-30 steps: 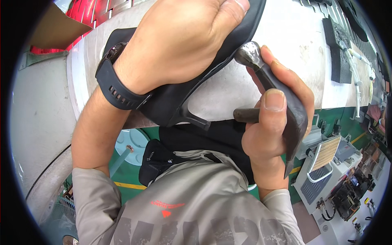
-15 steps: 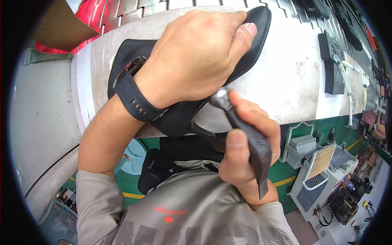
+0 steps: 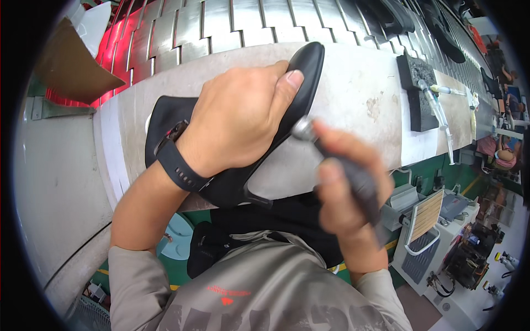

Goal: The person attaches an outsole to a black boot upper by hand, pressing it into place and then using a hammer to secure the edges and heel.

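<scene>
A black high-heeled boot [image 3: 310, 69] lies on its side, toe pointing away from me and slim heel [image 3: 258, 199] toward me. Over its forefoot, my left hand [image 3: 237, 113] is closed, thumb along the upper; this hides much of the boot. A dark watch strap circles that wrist. My right hand [image 3: 334, 190] is closed round the dark handle of a hammer with a rounded metal head [image 3: 303, 130]. That head is close by the sole's edge under the forefoot; touching or just apart, I cannot tell. The right hand and handle are blurred.
The boot rests on a pale, stained worktable [image 3: 353, 99]. Beyond runs a metal-slat conveyor [image 3: 243, 25] carrying black footwear [image 3: 386, 16]. At right, a black foam block [image 3: 419, 105] and clear syringes [image 3: 439, 110] lie on the table. A brown board [image 3: 72, 66] juts in at upper left.
The view has shifted, so the table and boot appear lower and further left. Relative to the boot, my right hand and hammer have moved along the sole toward the toe. The left hand keeps its grip.
</scene>
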A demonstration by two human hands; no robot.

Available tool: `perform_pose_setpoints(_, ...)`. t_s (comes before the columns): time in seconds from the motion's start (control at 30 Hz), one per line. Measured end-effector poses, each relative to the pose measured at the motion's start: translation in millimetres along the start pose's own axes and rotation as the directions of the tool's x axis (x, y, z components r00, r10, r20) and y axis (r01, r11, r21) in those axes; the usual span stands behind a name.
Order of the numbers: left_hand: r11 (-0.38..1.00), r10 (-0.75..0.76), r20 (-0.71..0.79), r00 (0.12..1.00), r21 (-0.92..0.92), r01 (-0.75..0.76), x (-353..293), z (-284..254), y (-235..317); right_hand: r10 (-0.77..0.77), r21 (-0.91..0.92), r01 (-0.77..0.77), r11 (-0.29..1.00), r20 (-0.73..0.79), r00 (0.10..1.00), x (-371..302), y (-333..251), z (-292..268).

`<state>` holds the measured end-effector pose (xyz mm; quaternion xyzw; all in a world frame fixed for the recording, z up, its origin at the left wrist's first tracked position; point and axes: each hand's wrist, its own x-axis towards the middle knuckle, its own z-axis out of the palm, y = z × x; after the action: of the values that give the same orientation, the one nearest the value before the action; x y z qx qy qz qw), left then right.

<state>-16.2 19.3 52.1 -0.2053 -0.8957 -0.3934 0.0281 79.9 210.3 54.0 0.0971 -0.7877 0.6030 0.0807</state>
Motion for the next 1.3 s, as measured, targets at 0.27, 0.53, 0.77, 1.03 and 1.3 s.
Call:
perform_pose_setpoints(0.27,0.991,0.018,0.217,0.976,0.122,-0.045,-2.9,-15.3,2.1,0.199,0.297,-0.181,0.937,-0.028,0.980,51.6,5.9,-17.6)
perform_pose_setpoints(0.53,0.991,0.019,0.210,0.977,0.127,-0.046,0.0,-20.6,9.8,0.483,0.494,-0.473,0.729,0.119,0.868,150.2,47.1,-41.3)
perform_pose_setpoints(0.77,0.965,0.129,-0.250,0.960,-0.189,-0.179,4.2,-71.0,49.6,0.403,0.422,-0.358,0.833,-0.018,0.915,90.1,70.1,-40.2)
perform_pose_setpoints(1.03,0.901,0.318,-0.263,0.911,-0.215,-0.376,-17.9,-58.9,91.4,-0.152,0.529,0.207,0.823,-0.147,0.977,20.8,-72.3,-57.6)
perform_pose_setpoints(1.3,0.864,0.397,-0.425,0.813,-0.124,-0.487,-39.6,-41.2,97.6,-0.195,0.213,0.163,0.963,0.139,0.971,12.3,-142.2,-61.4)
